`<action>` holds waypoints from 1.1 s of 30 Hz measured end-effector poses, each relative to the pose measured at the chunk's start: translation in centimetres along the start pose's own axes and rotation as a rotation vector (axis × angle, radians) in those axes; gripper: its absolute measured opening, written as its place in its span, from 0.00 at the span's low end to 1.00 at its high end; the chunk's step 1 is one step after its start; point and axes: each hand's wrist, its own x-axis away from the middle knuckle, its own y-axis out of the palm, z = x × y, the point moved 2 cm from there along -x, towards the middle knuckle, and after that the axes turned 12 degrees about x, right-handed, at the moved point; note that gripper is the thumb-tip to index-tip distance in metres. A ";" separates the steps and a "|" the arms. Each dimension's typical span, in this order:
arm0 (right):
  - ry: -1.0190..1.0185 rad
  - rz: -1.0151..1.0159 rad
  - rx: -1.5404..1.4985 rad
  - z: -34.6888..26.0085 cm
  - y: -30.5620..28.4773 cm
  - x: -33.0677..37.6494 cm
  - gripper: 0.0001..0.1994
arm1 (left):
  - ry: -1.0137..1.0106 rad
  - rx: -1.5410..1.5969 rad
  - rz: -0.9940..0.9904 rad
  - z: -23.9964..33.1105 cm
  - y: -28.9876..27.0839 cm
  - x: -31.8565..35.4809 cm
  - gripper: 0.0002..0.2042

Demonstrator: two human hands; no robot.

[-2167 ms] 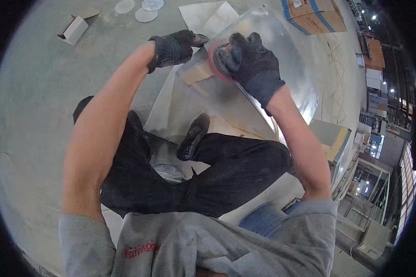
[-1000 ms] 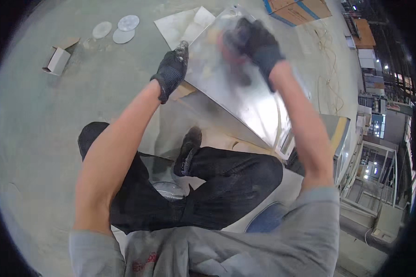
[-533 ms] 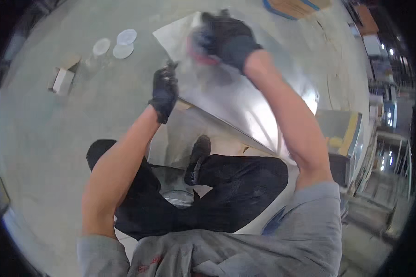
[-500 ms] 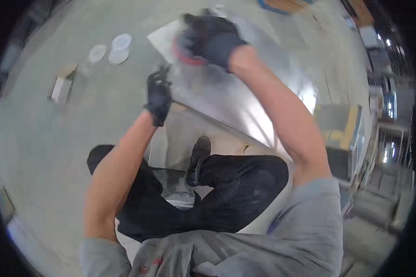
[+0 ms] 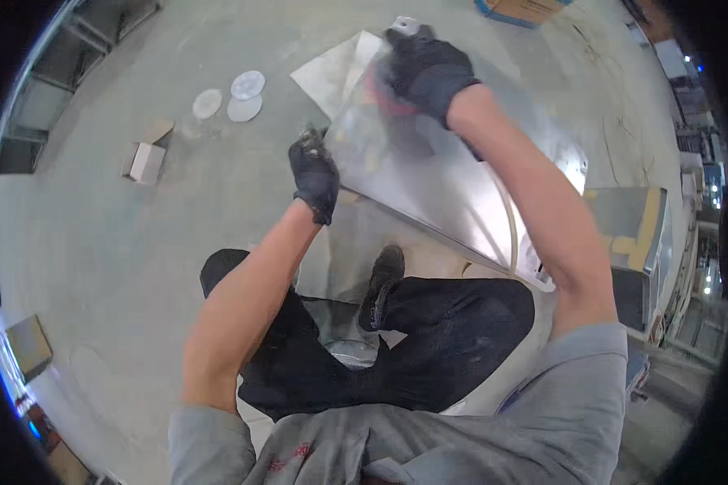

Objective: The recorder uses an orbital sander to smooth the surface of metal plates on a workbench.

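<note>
A shiny sheet metal panel (image 5: 453, 194) lies tilted across my lap and the floor. My left hand (image 5: 314, 174), in a black glove, grips the panel's near left edge. My right hand (image 5: 427, 69), also gloved in black, presses a reddish round sanding pad (image 5: 378, 90) against the panel's far upper part. The pad is mostly hidden under the glove and blurred. I sit with my legs crossed in black trousers, one black shoe (image 5: 383, 283) pointing up under the panel.
Three pale round discs (image 5: 233, 97) lie on the concrete floor at the upper left. A small open cardboard box (image 5: 146, 160) sits left of them. Another flat metal sheet (image 5: 332, 73) lies behind the panel. Metal cabinets and boxes (image 5: 635, 242) stand at the right.
My right hand with the pad has travelled from the panel's middle toward its far upper left corner. My left hand shifted down along the left edge. The view tilted.
</note>
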 end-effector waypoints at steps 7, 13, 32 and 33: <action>-0.080 -0.154 0.041 -1.0 -2.0 0.2 0.24 | -0.267 -0.073 -0.021 1.7 0.2 -1.1 0.24; -0.075 -0.215 0.117 -0.3 -3.3 0.8 0.24 | -0.269 -0.112 -0.073 2.7 1.3 -0.9 0.25; -0.132 -0.235 0.207 -1.5 -1.8 0.3 0.24 | -0.374 -0.162 -0.224 4.0 1.0 -1.7 0.20; -0.112 -0.271 0.212 -1.1 -2.1 0.5 0.25 | -0.341 -0.184 -0.212 4.1 1.2 -1.6 0.18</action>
